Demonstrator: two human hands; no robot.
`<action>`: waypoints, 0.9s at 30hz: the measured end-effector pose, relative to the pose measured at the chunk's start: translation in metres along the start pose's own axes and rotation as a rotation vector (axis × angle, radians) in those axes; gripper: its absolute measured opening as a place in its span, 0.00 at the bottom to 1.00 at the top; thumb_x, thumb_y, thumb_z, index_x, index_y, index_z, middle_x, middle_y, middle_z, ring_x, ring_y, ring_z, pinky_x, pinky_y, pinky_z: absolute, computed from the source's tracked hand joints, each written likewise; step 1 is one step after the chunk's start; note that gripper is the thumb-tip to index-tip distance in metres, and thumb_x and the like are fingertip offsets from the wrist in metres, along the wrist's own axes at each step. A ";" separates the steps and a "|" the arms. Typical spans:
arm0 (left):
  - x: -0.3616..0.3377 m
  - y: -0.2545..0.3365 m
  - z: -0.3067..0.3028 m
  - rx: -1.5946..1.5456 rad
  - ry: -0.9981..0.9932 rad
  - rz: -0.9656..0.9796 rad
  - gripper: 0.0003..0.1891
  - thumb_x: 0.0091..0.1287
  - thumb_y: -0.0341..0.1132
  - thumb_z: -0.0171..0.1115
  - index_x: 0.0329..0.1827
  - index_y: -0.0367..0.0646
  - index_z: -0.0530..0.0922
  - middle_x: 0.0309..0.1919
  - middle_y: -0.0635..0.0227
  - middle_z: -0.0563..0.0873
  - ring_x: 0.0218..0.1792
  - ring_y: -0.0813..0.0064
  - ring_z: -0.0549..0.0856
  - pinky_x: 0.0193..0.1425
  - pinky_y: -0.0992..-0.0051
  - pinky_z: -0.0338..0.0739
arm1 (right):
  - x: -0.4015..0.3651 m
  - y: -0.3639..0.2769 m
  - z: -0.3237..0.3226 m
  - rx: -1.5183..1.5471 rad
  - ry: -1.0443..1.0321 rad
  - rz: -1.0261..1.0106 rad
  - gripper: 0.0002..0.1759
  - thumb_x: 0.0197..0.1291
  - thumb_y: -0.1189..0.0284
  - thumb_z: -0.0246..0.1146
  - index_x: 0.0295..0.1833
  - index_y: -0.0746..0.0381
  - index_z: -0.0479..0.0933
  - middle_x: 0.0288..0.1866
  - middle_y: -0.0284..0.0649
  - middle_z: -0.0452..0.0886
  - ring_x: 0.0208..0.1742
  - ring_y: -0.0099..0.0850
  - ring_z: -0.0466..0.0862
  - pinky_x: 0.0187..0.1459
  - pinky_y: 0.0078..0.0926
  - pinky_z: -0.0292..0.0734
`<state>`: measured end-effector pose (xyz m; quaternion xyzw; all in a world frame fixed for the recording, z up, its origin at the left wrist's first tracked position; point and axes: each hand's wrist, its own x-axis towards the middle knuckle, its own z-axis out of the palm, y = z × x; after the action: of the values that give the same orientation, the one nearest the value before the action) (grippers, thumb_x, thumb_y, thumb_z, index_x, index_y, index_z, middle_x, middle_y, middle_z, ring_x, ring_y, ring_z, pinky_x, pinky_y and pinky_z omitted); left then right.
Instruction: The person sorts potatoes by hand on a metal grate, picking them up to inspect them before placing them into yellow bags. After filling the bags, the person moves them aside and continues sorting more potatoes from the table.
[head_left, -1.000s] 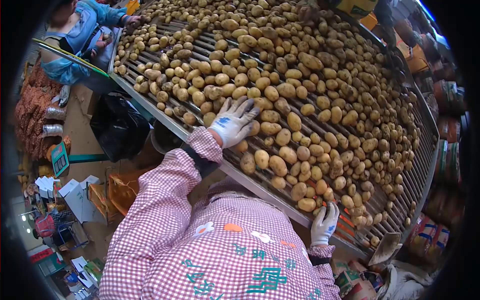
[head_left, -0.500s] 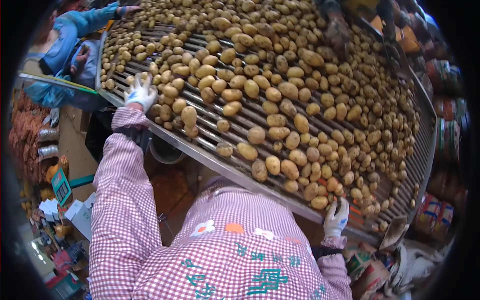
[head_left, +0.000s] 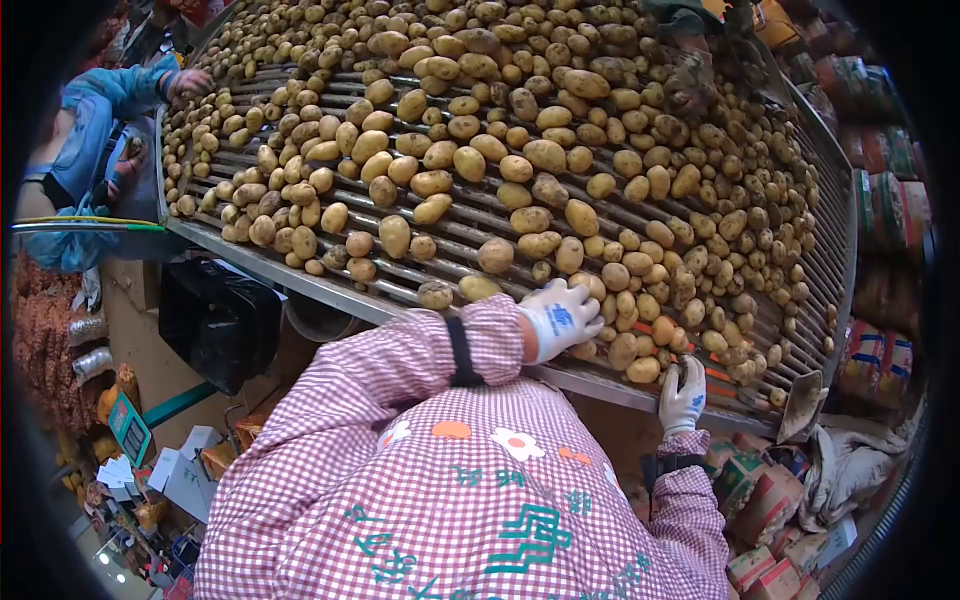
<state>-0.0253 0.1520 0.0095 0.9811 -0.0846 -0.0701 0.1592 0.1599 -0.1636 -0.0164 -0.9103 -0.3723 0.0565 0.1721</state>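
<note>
Many potatoes (head_left: 545, 155) lie over a slatted metal table (head_left: 400, 270). My left hand (head_left: 561, 319), in a white glove with blue print, lies palm down over potatoes at the near edge, its fingers spread and pointing right. My right hand (head_left: 683, 394), in a similar white glove, is at the near edge further right, beside small potatoes and orange strips (head_left: 715, 373). Its fingers are partly bent upward, and what lies between them is too small to make out.
A person in blue (head_left: 90, 150) reaches onto the table at the left; another person's gloved hand (head_left: 690, 80) is among potatoes at the top right. A black crate (head_left: 220, 325) stands below the left edge. A flat scoop (head_left: 801, 406) rests at the right corner. Stacked sacks (head_left: 885, 225) line the right.
My left hand has moved from the table's left edge rightward to near my right hand. The view has shifted a little. The person in blue has drawn the arm lower and left.
</note>
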 end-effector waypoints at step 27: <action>-0.181 -0.061 -0.043 -2.309 0.532 -0.590 0.34 0.73 0.44 0.66 0.79 0.40 0.66 0.61 0.57 0.82 0.52 0.60 0.86 0.62 0.61 0.83 | 0.222 -0.266 0.074 0.336 -0.006 -0.510 0.21 0.67 0.74 0.64 0.63 0.70 0.78 0.64 0.58 0.80 0.68 0.54 0.78 0.70 0.44 0.73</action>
<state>-0.1864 0.2565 0.0504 0.2284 0.2883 0.0653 0.9276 0.1270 0.1876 0.0144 -0.7459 -0.5749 0.0750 0.3278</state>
